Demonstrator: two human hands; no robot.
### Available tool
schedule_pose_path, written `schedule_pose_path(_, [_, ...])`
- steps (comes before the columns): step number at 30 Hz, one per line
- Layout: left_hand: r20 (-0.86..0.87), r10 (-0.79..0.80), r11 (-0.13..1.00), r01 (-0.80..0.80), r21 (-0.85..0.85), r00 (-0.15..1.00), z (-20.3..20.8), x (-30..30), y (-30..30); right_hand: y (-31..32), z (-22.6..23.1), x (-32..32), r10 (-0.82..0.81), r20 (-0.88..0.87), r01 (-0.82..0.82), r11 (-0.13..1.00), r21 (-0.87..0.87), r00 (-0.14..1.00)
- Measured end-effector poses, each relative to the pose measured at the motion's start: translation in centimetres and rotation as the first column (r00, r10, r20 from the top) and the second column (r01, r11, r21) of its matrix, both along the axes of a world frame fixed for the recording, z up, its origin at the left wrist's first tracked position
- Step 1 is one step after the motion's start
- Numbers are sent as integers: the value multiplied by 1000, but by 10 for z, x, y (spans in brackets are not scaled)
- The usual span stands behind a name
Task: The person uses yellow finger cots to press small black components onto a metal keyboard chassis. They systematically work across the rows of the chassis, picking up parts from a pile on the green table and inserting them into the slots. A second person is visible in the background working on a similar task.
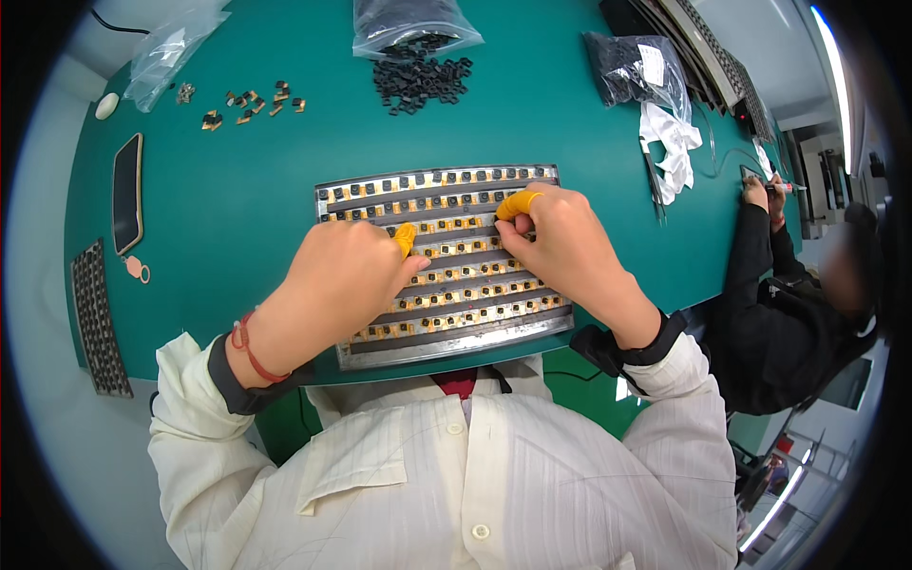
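A metal tray point(456, 349) lies in front of me at the table's near edge, with rows of small black square parts on gold-coloured pieces. My left hand point(347, 266) is over the tray's left side, its fingers curled and its index finger in a yellow finger cot point(406, 238) pressed down at a middle row. Over the right side, my right hand point(567, 237) has thumb and index finger pinched together at a row; that index finger also wears a yellow cot point(519, 203). Whatever either hand pinches is too small or hidden to make out.
On the green table point(228, 190) are a pile of black parts point(418, 84) below an opened plastic bag point(413, 24), loose gold-and-black pieces point(252, 106), a phone point(128, 193), tweezers point(654, 180), white tissue point(673, 152) and a filled bag point(632, 71). A co-worker point(788, 313) works at right.
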State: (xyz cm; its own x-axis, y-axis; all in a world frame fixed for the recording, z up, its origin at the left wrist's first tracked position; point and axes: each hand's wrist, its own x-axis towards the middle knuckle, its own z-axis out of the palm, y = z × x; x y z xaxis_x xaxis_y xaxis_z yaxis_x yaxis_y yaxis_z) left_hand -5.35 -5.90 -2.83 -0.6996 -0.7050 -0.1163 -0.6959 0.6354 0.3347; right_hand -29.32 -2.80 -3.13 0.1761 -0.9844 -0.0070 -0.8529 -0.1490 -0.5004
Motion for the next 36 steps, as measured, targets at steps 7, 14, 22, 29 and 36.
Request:
schedule_pose_path(7, [-22,-35,996,36,81,999,7,-1,-10,7,-7,5,53,-148,-70,991,-114,988])
schedule_pose_path(14, [-264,191,977,-159,139,945,12,10,-76,12,3,27,155,-278,-157,987,16,948])
schedule_pose_path(22, [-376,269,963,-244,114,887,-16,-4,-123,-5,17,25,136,-174,-102,976,190,975])
schedule_pose_path(29, [-216,272,939,-308,-154,938,-26,-20,-118,-42,41,-1,208,-15,-196,942,273,978])
schedule_pose_path(36, [-134,229,973,-230,7,964,-3,-5,-97,-122,3,-11,-29,102,26,999,26,994])
